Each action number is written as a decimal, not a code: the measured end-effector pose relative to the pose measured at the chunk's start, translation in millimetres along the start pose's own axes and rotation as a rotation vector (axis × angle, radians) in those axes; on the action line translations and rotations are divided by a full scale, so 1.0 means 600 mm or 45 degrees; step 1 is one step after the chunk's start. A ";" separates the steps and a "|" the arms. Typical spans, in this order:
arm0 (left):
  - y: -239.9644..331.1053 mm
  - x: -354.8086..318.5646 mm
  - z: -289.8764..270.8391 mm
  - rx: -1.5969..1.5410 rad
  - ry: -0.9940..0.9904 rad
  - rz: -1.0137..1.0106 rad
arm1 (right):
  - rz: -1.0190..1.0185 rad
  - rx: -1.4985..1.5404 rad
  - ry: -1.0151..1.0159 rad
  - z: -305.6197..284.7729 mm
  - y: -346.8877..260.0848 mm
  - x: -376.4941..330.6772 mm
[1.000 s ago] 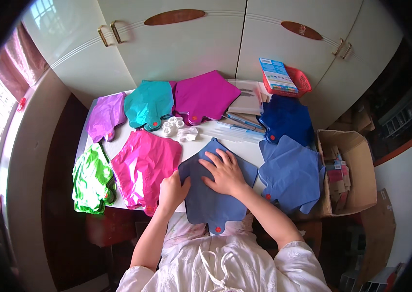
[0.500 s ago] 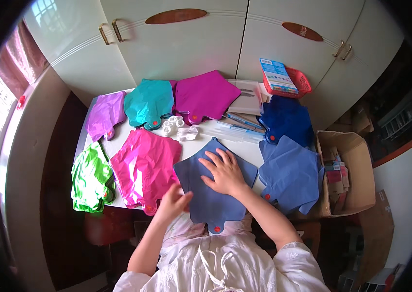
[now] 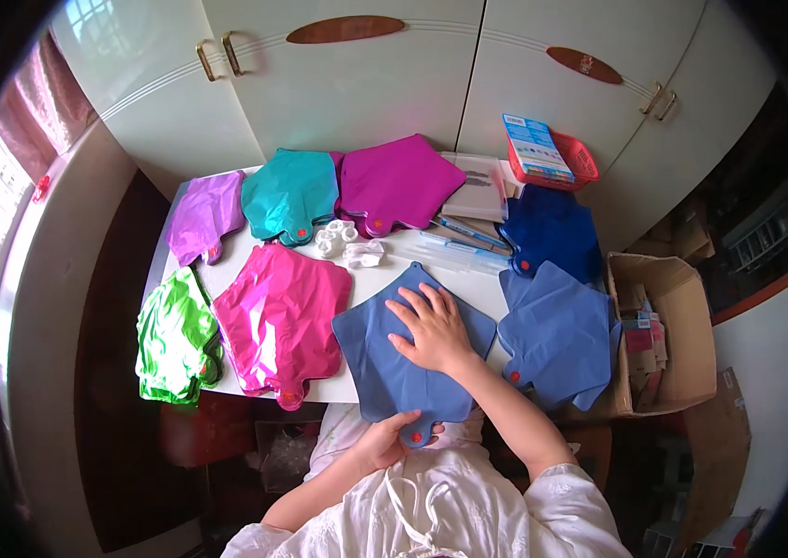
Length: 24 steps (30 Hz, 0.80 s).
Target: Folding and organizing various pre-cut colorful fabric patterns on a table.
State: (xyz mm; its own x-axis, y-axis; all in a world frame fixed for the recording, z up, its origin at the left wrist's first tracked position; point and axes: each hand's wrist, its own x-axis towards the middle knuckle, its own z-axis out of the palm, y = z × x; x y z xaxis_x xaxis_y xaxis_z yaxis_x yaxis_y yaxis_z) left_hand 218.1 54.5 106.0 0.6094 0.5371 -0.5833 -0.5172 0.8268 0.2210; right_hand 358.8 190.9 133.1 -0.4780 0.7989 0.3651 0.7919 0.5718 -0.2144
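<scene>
"Attention is drawn to the grey-blue star-shaped sheet [image 3: 371, 330], laid partly on the white worktop [image 3: 329, 391], its lower end carried past the front edge. How is it being held?"

"From above, first: the right hand [image 3: 435, 337] is laid flat across its upper half, fingers spread, nothing gripped."

"And the left hand [image 3: 390, 440]?"

"Placed right at the bottom! The narrow tab with its red dot [image 3: 415, 437] is grasped there, thumb on top, the other fingers mostly hidden underneath."

"So contact is made at both ends. What is seen around it?"

"On the left, a shiny pink sheet [image 3: 282, 316] is set just beside it; on the right, a crumpled blue sheet [image 3: 557, 339]. Beyond the top point, a white bundle [image 3: 364, 253] is seen."
</scene>
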 end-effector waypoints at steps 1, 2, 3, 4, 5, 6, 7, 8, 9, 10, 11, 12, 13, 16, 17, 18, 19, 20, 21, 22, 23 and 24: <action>-0.004 0.002 0.000 0.017 0.036 0.025 | 0.000 0.002 -0.002 0.000 0.000 0.000; -0.008 0.005 -0.001 0.034 0.073 0.050 | 0.000 0.005 -0.003 -0.001 -0.001 0.001; -0.012 0.008 0.000 -0.001 0.115 0.062 | 0.006 -0.001 -0.005 -0.001 -0.001 0.001; -0.016 0.011 0.001 -0.037 0.157 0.074 | 0.012 -0.007 -0.006 -0.003 -0.002 0.001; -0.019 0.013 0.001 -0.073 0.200 0.086 | 0.017 -0.013 -0.008 -0.003 -0.002 0.002; -0.020 0.014 -0.001 -0.082 0.175 0.091 | 0.016 -0.011 -0.008 -0.002 -0.002 0.001; -0.020 0.016 -0.003 -0.091 0.150 0.096 | 0.015 -0.009 -0.007 -0.001 -0.001 0.001; -0.020 0.017 -0.004 -0.101 0.126 0.102 | 0.014 -0.006 -0.007 -0.001 -0.001 0.001; -0.018 0.014 0.003 -0.090 0.143 0.093 | 0.009 -0.009 -0.006 -0.001 0.000 0.002; -0.013 0.009 0.015 -0.080 0.160 0.084 | 0.004 -0.011 -0.005 -0.001 0.000 0.002; -0.011 0.007 0.022 -0.070 0.177 0.075 | 0.000 -0.014 -0.004 -0.002 0.000 0.002; -0.010 0.007 0.019 -0.025 0.158 0.063 | -0.001 -0.012 -0.003 -0.002 0.000 0.002; -0.010 0.009 0.013 0.019 0.139 0.051 | -0.001 -0.010 -0.002 -0.003 -0.001 0.003; -0.015 0.012 0.004 0.037 0.120 0.047 | -0.001 -0.006 0.011 -0.003 -0.001 0.004; -0.015 0.013 0.004 0.024 0.120 0.051 | -0.001 -0.004 0.016 -0.003 -0.001 0.004; -0.015 0.013 0.006 0.019 0.133 0.061 | -0.001 -0.004 0.019 -0.003 0.000 0.004; -0.016 0.013 0.010 0.015 0.146 0.071 | 0.000 -0.004 0.022 -0.003 0.000 0.003; -0.016 0.012 0.012 0.010 0.160 0.080 | 0.000 -0.004 0.025 -0.003 0.000 0.003; -0.015 0.011 0.011 0.056 0.149 0.080 | -0.001 -0.009 0.023 -0.003 0.000 0.003; -0.014 0.009 0.009 0.101 0.138 0.079 | -0.003 -0.014 0.021 -0.003 -0.001 0.003; -0.013 0.007 0.007 0.145 0.127 0.079 | -0.005 -0.019 0.019 -0.003 -0.002 0.003; -0.011 0.003 0.008 0.301 0.219 0.167 | -0.002 -0.021 0.018 -0.003 -0.001 0.003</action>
State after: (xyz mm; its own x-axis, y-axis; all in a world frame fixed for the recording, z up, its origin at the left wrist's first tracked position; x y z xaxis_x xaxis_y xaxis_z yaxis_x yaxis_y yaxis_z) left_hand 225.2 50.9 107.1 0.4262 0.6220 -0.6568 -0.4181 0.7793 0.4668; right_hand 358.3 191.6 135.3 -0.4735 0.7953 0.3784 0.7974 0.5696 -0.1992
